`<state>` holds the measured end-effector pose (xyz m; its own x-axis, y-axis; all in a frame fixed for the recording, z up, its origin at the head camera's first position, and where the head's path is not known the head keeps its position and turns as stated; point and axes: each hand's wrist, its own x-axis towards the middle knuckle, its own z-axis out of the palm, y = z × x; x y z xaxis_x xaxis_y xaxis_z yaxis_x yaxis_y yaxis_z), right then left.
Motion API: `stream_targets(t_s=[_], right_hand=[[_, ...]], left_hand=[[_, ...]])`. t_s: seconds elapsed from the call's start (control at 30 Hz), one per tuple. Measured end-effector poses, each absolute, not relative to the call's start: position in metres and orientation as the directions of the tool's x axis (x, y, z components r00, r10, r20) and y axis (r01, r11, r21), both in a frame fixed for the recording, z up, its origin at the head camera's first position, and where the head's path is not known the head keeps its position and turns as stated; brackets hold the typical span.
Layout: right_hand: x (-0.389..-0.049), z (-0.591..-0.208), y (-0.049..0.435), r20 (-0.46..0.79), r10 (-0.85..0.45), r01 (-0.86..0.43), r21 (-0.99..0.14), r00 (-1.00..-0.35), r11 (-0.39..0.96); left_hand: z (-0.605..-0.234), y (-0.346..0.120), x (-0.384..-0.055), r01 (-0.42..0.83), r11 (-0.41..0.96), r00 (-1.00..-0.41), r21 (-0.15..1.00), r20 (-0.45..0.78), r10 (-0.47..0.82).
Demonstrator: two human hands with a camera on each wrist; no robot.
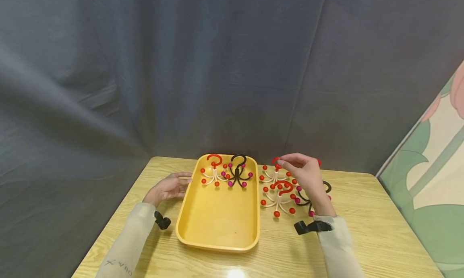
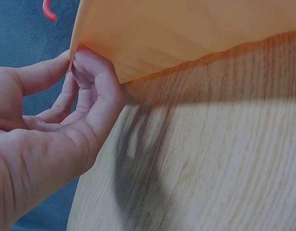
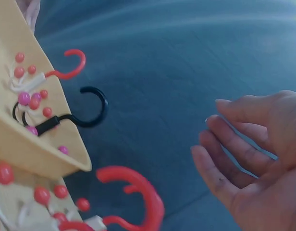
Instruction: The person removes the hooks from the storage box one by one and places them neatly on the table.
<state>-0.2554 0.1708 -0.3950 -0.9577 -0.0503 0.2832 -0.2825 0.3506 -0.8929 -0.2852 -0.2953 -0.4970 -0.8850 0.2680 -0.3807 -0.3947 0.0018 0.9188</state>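
Observation:
My left hand [image 1: 170,188] pinches the left rim of a yellow tray [image 1: 217,225], thumb on one side and fingertips on the other, as the left wrist view shows. Inside the tray's far end lie two small multi-arm hook hangers: one white with a red hook and red balls [image 1: 214,174], one black with magenta balls [image 1: 237,173]. With nothing in its fingers, my right hand [image 1: 306,173] hovers over more hangers right of the tray. Among these are a front red-hooked hanger [image 1: 278,199], a back red-hooked hanger [image 1: 276,175] and a black hanger [image 1: 311,214], partly hidden by the hand.
The tray and hangers are on a light wooden table [image 1: 362,229]. Behind its far edge hangs a grey curtain [image 1: 232,76]. A red tip [image 1: 319,162] shows beyond my right hand. A floral-patterned panel [image 1: 427,181] stands along the right side.

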Motion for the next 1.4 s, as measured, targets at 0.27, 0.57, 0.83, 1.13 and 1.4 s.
stream_targets(t_s=[0.27,0.57,0.83,1.13,1.4], right_hand=[[-0.276,-0.402,0.14,0.197,-0.082,-0.213,-0.919,-0.977,0.332],[-0.298,-0.412,0.112,0.197,-0.095,-0.216,-0.932,-0.976,0.292],[-0.311,-0.423,0.092,0.172,-0.097,-0.193,-0.938,-0.98,0.289],[-0.327,-0.434,0.073,0.119,-0.086,-0.142,-0.925,-0.989,0.351],[-0.335,-0.443,0.061,0.105,-0.062,-0.121,-0.92,-0.993,0.372]], left_hand=[[-0.497,-0.296,-0.284,-0.381,0.008,-0.888,0.924,-0.369,0.273],[-0.494,-0.295,-0.282,-0.383,0.002,-0.89,0.924,-0.37,0.267],[-0.497,-0.297,-0.283,-0.385,-0.004,-0.891,0.923,-0.371,0.263],[-0.499,-0.296,-0.285,-0.393,-0.004,-0.888,0.92,-0.378,0.263],[-0.502,-0.297,-0.286,-0.39,0.016,-0.892,0.921,-0.382,0.243]])
